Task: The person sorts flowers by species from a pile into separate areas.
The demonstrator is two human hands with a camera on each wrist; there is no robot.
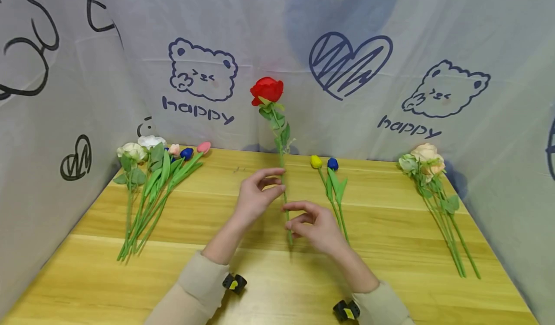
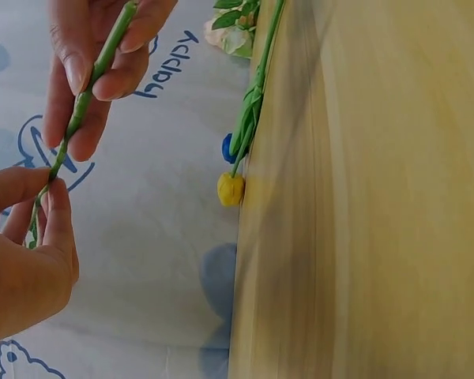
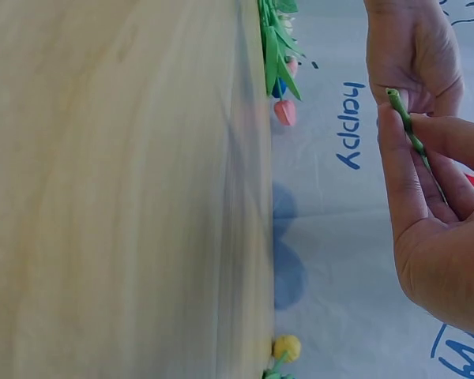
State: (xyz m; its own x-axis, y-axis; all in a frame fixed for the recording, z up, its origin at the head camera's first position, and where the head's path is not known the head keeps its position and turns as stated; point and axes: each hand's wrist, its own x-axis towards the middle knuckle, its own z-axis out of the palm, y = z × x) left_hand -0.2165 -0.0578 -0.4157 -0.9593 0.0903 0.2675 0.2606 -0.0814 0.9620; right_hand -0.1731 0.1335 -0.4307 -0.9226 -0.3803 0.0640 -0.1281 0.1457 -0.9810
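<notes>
A red artificial rose (image 1: pixel 267 91) with a long green stem (image 2: pixel 85 99) stands nearly upright above the middle of the table. My left hand (image 1: pixel 256 195) pinches the stem at about mid-length between thumb and fingers. Lower down, near the cut end, my right hand (image 1: pixel 315 225) pinches the same stem. In the left wrist view the right hand (image 2: pixel 103 71) shows above the left hand (image 2: pixel 31 253), both on the stem. The right wrist view has the stem's tip poking out past the right hand (image 3: pixel 442 197); the bloom is mostly hidden there.
White roses (image 1: pixel 132 152) and tulips, blue (image 1: pixel 187 153) and pink (image 1: pixel 204 147), lie at the table's left. Yellow (image 1: pixel 316 162) and blue (image 1: pixel 332 164) tulips lie right of centre. Pale peach roses (image 1: pixel 427 157) lie at the right. A printed cloth (image 1: pixel 269 26) hangs behind the wooden table (image 1: pixel 390 248).
</notes>
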